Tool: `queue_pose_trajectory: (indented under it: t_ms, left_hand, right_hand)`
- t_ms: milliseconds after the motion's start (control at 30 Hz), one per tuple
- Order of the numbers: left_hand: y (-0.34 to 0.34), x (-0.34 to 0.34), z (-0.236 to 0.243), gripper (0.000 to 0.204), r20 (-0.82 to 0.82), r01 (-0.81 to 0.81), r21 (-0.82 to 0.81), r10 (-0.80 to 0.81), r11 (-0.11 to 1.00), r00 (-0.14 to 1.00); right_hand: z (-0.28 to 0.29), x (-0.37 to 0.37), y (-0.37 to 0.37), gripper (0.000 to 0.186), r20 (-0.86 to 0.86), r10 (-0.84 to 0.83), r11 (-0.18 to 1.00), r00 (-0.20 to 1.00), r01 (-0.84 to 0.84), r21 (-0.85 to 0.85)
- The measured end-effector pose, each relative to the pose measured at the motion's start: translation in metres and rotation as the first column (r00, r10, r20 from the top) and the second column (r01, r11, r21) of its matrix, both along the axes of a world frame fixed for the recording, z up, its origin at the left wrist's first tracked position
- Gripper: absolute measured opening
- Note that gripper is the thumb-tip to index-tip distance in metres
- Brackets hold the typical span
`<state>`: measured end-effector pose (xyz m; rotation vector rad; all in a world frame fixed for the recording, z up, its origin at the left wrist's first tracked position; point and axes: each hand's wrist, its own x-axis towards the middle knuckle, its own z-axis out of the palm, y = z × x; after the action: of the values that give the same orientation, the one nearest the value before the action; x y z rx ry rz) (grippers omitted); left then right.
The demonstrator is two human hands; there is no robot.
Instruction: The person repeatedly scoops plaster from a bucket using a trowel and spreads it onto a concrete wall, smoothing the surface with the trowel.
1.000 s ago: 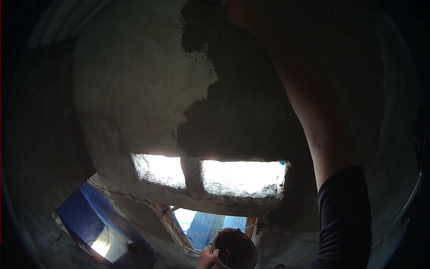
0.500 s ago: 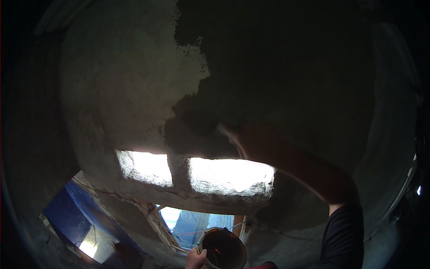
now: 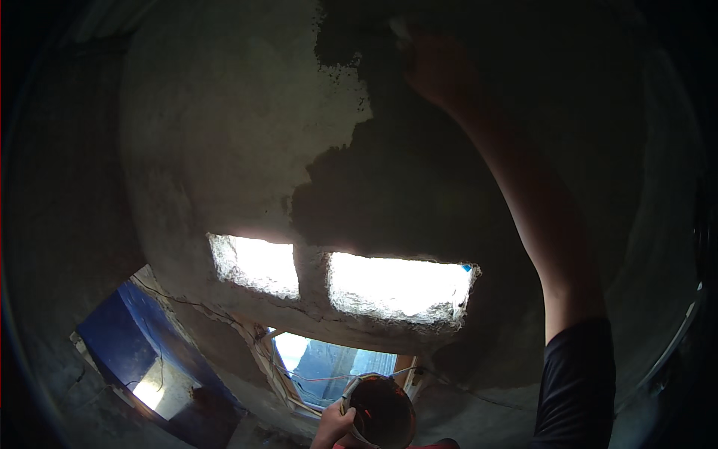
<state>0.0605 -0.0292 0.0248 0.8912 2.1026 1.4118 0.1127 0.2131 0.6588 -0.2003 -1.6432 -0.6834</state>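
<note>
My left hand (image 3: 334,425) is closed on the rim of a round bucket (image 3: 383,411) at the lower middle. The bucket's inside is dark with an orange glint, and what it holds is hard to make out. My right hand (image 3: 434,67) is raised high against the wall, closed around a small pale thing (image 3: 400,30) whose kind is lost in the dimness. That thing is at the wall's dark, wet-looking patch (image 3: 479,165), close to its ragged left edge. Left of this edge the wall (image 3: 232,120) is lighter grey.
Two bright rectangular openings (image 3: 400,288) pierce the wall below the dark patch. Under them is a wood-framed window or doorway (image 3: 333,367), with a thin cable (image 3: 464,385) along the wall beside it. A blue-walled opening (image 3: 123,340) lies at lower left.
My right hand has gone up the wall, from just above the bright openings to near the top, with the pale thing. My left hand stays on the bucket. The view has shifted slightly.
</note>
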Motion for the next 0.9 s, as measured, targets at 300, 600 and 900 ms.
queue_pose_trajectory:
  t_ms: [300,600,900]
  left_hand:
    - [-0.004,-0.014,-0.018,0.034,0.021,-0.119,-0.003,0.119,0.993,0.993]
    - [-0.02,-0.007,-0.02,0.042,0.037,-0.076,-0.079,0.079,0.994,0.996]
    - [-0.016,-0.028,-0.011,0.023,0.137,-0.047,0.066,0.037,0.997,0.99]
  right_hand:
    - [-0.045,-0.048,-0.032,0.043,0.318,-0.183,0.982,0.93,0.188,0.016]
    - [-0.405,0.062,-0.014,0.043,0.307,0.747,0.543,0.59,-0.274,-0.794]
    - [-0.621,0.196,-0.075,0.051,-0.908,-0.153,-0.972,0.391,-0.225,0.067]
